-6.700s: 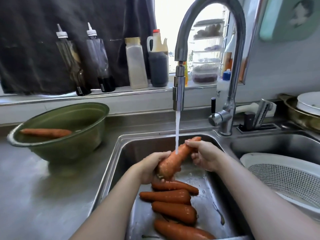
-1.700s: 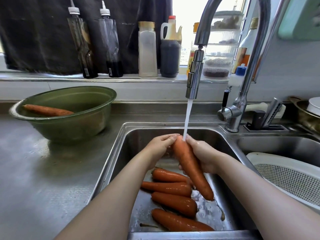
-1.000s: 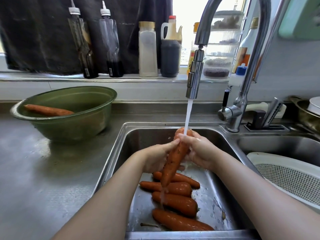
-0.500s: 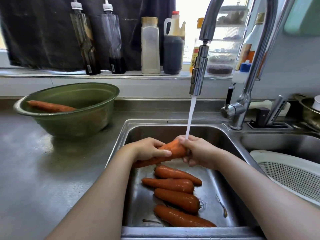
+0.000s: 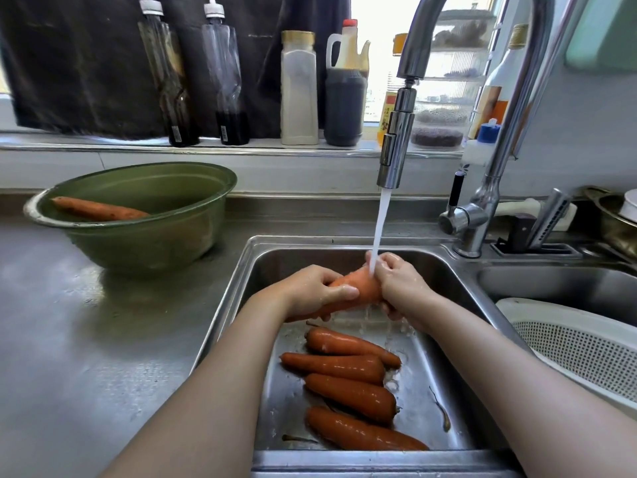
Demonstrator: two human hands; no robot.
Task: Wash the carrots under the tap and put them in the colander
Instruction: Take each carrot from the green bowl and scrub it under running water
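Now: wash step. The left hand (image 5: 308, 291) grips the lower-left end of one carrot (image 5: 358, 288), fingers curled round it. The right hand (image 5: 401, 288) wraps the other end, & the water stream (image 5: 381, 225) from the tap (image 5: 394, 143) lands right where that hand meets it. The carrot lies approx. crosswise above the sink (image 5: 310, 262) floor, clear of the four carrots (image 5: 344, 391) lying wet on the bottom. The colander (image 5: 568, 346) sits in the basin to the right w/ no carrots visible in it. A lone carrot (image 5: 98, 209) lies in the green bowl (image 5: 144, 243) on the bench (image 5: 69, 339). Next, prob.: turn it under the stream, then the right hand takes it over the divider into the colander. It's wet & slippery, so it wants a firm hold. Most of the job looks ahead.
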